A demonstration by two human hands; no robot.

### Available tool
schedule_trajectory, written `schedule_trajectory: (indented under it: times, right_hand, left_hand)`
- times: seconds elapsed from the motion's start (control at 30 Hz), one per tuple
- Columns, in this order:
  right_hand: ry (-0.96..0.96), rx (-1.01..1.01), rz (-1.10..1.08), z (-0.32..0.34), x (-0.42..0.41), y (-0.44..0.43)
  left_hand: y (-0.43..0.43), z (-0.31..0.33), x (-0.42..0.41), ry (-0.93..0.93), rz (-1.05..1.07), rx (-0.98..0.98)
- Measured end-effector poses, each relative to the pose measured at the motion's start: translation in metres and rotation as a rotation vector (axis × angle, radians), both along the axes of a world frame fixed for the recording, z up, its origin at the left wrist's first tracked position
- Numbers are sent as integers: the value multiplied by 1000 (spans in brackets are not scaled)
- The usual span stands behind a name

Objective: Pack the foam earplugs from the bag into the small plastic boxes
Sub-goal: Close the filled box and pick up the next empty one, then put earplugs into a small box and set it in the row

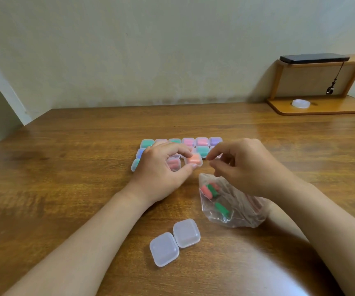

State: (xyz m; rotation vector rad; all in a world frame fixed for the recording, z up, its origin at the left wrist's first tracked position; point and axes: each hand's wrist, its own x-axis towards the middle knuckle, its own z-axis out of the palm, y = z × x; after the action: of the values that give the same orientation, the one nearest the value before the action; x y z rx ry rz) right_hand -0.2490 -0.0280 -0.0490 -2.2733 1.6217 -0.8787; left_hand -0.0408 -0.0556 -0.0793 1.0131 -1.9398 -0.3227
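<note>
My left hand (161, 167) pinches a small clear box holding orange earplugs (194, 159) between thumb and fingers, at the front row of several filled boxes (188, 142). My right hand (240, 165) hovers just right of that box, fingertips curled together, nothing visible in them. Under my right hand lies the clear plastic bag (230, 206) with red and green earplugs (209, 190) inside. Two empty closed boxes (174, 241) lie side by side near the table's front.
The wooden table (65, 167) meets a wall at the back. A small wooden shelf (322, 107) stands at the back right with a dark phone (313, 58) on top and a white tape roll (300, 103) on its base.
</note>
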Motion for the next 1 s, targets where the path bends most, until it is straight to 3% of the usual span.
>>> schedule_trajectory:
  times: [0.17,0.4,0.57,0.7,0.83,1.0]
  right_hand:
    - [12,-15,23,-5,8,-1]
    - [220,74,111,-2,13,1]
    - [268,134,90,1,15,3]
    - [303,151,93,-1,16,2]
    - [313,147,91,-6,16,-2]
    - [318,169,110,-12,15,-6]
  left_hand:
    - [0,1,0,-81,53,25]
    - [-2,-4,-1,-185,56,-8]
    - [-6,-6,0,-218,46,-2]
    - [-8,-7,1,-219,46,-47]
    - [-10,-4,3,-157,177,-114]
    - [-13,-4,8,-166,193,-64]
